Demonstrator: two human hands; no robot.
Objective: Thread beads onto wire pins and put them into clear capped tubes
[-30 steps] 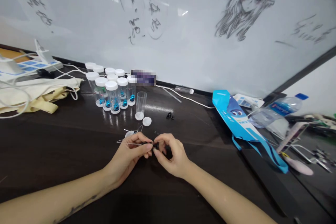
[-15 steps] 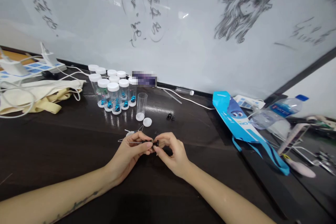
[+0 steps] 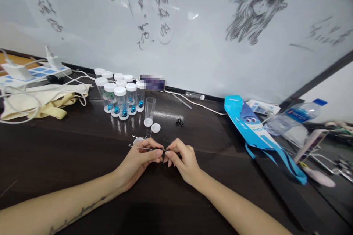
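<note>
Several capped tubes (image 3: 120, 99) beyond both hands (image 3: 135, 164) (image 3: 185, 163) hold blue pieces (image 3: 124, 112).

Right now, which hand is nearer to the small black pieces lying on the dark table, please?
The right hand: it is directly on the near side of the small black pieces; the left hand is farther, to their near left.

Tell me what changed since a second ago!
On the right hand, the thumb and fingertips have drawn closer together beside the small black piece; whether they grip it is hard to see. The left hand still pinches it. The open tube, loose white cap and capped tubes stayed put.
</note>
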